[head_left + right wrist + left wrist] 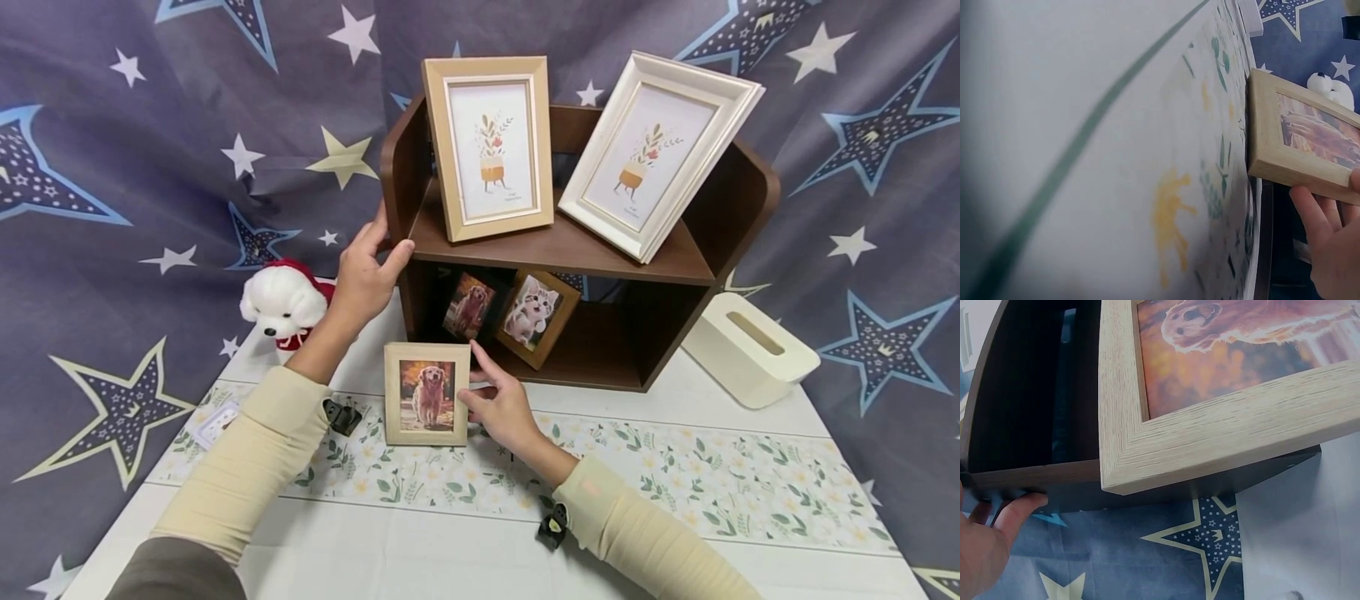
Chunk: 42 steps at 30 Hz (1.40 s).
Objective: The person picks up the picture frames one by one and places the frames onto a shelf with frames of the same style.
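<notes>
My left hand (363, 275) grips the left side panel of a dark brown two-tier shelf (400, 162), thumb at its front edge. In the left wrist view the thumb lies along the panel (1038, 478), partly cut off by the picture. My right hand (512, 407) holds a pale wood photo frame (429, 396) with a golden dog picture by its right edge. This frame stands upright on the table in front of the shelf's lower left. From the right wrist view, its lower edge is close to the tabletop, fingers (1313, 215) along its side.
On the upper shelf stand a tan frame (498, 150) and a tilted white frame (660, 158). Below are a dark dog-photo frame (468, 306) and a tilted brown kitten-photo frame (536, 317). A white plush dog (281, 302) sits left, a cream tissue box (750, 350) right.
</notes>
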Motion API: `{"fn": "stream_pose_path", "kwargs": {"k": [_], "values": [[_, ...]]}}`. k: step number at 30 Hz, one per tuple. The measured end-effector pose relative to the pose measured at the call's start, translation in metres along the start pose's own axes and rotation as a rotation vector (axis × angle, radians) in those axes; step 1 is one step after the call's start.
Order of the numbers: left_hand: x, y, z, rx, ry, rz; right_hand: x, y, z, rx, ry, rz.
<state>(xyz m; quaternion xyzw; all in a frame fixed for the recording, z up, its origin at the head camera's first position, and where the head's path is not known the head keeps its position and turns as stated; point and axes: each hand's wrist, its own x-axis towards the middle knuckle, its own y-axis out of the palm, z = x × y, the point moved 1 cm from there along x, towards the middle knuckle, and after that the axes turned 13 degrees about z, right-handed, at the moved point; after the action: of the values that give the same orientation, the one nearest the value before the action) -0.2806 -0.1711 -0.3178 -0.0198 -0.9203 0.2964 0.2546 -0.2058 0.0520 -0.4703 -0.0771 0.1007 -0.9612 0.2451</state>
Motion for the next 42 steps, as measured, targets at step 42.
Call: {"fn": "stream_pose_path", "kwargs": {"k": [42], "values": [[0.000, 0.001, 0.000, 0.013, -0.003, -0.008, -0.006, -0.019, 0.009, 0.061, -0.071, -0.027]]}}
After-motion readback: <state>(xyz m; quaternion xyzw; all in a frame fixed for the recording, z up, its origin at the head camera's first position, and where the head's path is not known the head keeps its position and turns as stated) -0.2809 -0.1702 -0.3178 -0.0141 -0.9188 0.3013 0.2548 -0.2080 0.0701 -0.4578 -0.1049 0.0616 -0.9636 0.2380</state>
